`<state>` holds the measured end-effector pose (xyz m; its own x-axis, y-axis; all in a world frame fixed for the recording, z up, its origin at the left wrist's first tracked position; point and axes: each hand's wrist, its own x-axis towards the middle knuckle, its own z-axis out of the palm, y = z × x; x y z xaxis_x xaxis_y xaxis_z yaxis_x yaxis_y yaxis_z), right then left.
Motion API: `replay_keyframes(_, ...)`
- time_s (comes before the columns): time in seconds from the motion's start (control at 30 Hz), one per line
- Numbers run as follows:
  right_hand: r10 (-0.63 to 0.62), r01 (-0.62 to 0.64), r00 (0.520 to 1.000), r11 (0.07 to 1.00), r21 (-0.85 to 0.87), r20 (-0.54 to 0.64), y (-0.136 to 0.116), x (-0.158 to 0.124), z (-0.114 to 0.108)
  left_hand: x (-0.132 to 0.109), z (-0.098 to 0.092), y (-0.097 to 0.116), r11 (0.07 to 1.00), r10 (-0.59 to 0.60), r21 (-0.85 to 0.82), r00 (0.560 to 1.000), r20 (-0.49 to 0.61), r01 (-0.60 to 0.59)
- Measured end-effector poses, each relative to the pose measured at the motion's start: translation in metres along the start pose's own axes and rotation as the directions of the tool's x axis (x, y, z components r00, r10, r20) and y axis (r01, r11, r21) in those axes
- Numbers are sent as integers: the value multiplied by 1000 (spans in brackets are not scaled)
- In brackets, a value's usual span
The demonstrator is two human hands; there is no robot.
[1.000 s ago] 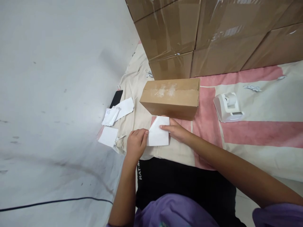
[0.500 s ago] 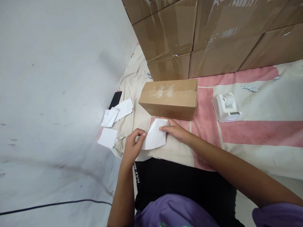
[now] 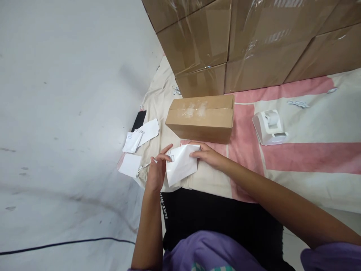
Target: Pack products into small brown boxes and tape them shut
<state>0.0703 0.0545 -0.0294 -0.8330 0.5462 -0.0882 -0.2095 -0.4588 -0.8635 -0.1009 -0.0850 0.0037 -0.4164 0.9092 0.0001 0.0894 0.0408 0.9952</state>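
Observation:
A white label sheet (image 3: 180,163) lies curled on the cream and pink cloth (image 3: 310,173) just in front of a small taped cardboard box (image 3: 201,117). My right hand (image 3: 207,155) pinches the sheet's upper right corner. My left hand (image 3: 156,171) is at the sheet's left edge, fingertips peeling up a corner of it, with the index finger stretched out.
Several large taped cartons (image 3: 248,41) are stacked behind the small box. A white label printer (image 3: 269,127) sits to the right. Loose white backing papers (image 3: 141,135) and a black phone (image 3: 138,119) lie left, by the grey floor (image 3: 62,113) with a black cable (image 3: 64,244).
The left hand has drawn the sheet's left corner up and back, so the sheet now curls and lies skewed. The right hand has stayed on its upper right corner.

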Motion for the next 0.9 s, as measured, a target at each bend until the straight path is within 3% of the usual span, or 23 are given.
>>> replay_keyframes(0.13,6,-7,1000,999,-34,-18,-2,-1,0,-3,2,-2,994,-102,-34,993,59,104)
replay_keyframes(0.33,60,-61,998,992,-110,-9,-7,-6,1,-6,-2,-6,980,-149,148,983,105,133)
replay_keyframes(0.47,-4,2,1000,995,-102,-24,-8,-4,2,2,-14,-11,979,-155,120,983,-102,166)
replay_keyframes(0.6,18,-25,997,996,-90,-75,-5,-1,3,35,-39,-14,988,-146,7,959,-245,152)
replay_keyframes(0.77,7,-14,997,996,-85,-73,0,2,1,82,-67,-1,923,-20,318,849,-528,219)
replay_keyframes(0.83,-11,5,998,995,-97,-59,2,3,0,84,-66,9,878,74,418,798,-599,233)
replay_keyframes(0.9,-34,29,999,993,-116,-39,3,2,0,72,-53,16,784,228,582,772,-593,216)
